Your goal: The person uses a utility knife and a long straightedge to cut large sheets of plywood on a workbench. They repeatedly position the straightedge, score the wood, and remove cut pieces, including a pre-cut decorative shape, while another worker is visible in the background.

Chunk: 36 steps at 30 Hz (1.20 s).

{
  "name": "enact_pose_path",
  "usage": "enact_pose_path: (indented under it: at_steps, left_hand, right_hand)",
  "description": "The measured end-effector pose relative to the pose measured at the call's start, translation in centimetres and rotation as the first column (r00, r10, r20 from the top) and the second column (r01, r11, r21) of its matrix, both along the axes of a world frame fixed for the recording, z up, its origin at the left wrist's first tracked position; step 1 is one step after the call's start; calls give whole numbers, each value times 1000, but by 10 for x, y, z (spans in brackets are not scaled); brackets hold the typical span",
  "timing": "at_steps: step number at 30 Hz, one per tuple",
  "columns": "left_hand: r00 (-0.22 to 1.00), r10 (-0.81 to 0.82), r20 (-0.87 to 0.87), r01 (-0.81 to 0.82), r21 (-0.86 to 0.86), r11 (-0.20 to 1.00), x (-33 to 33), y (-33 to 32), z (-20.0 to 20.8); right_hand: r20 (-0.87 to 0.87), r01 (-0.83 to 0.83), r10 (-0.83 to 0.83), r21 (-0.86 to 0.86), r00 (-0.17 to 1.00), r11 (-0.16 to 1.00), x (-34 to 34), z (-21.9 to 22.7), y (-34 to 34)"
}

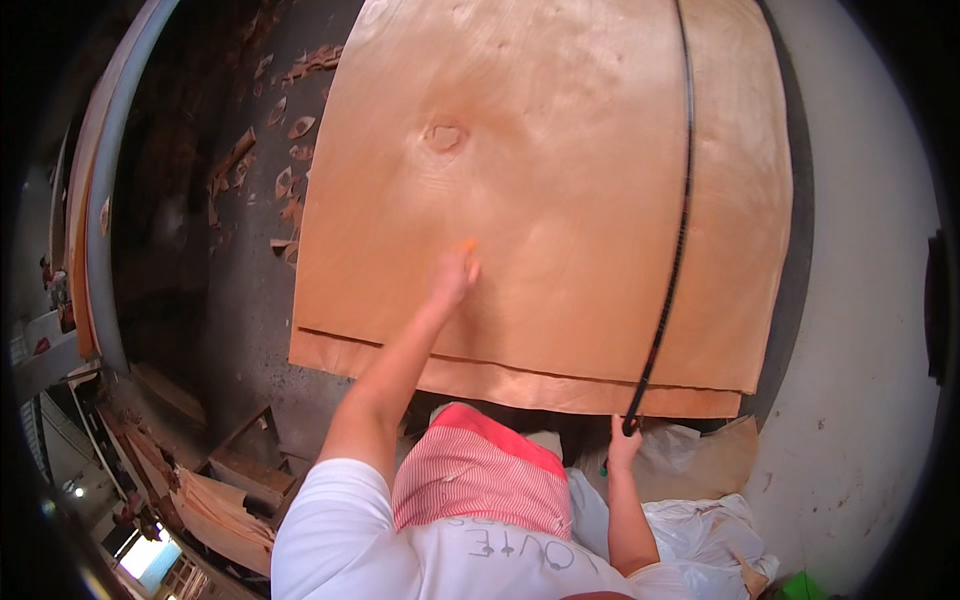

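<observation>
From afar, I judge a steady hold best: right hand (624,446) wrapped around the black rod (686,190), which crosses the wood sheet (560,220) right of centre, left hand (455,274) apparently pinching an orange piece (469,244).

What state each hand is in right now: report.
Left hand: closed on a small orange object, too blurred to identify.
Right hand: closed on the near end of the long black strip.
</observation>
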<state>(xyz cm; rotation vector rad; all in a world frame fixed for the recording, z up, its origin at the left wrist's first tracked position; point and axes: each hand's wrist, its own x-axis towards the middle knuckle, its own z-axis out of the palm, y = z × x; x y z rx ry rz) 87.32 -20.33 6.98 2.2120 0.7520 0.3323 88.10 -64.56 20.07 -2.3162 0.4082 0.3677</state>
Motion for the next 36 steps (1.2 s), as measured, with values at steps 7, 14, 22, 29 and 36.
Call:
enact_pose_path:
  at_steps: [7,14,22,29,36]
  left_hand:
    - [944,298,-143,-259,241,935,80,93,18]
    - [925,353,-141,-245,486,839,101,101,16]
    - [717,624,311,-543,-313,779,102,109,14]
    - [831,546,105,-470,-392,791,86,131,-13]
    - [940,310,144,-324,92,941,78,107,15]
  right_hand:
    - [-360,62,10,187,933,981,-65,15,63]
    - [-478,141,-59,137,876,981,-95,18,75]
    - [-459,152,-67,152,886,977,-97,31,71]
    - [-471,184,-102,131,876,974,-96,30,69]
    - [-496,195,-112,119,861,974,-97,27,75]
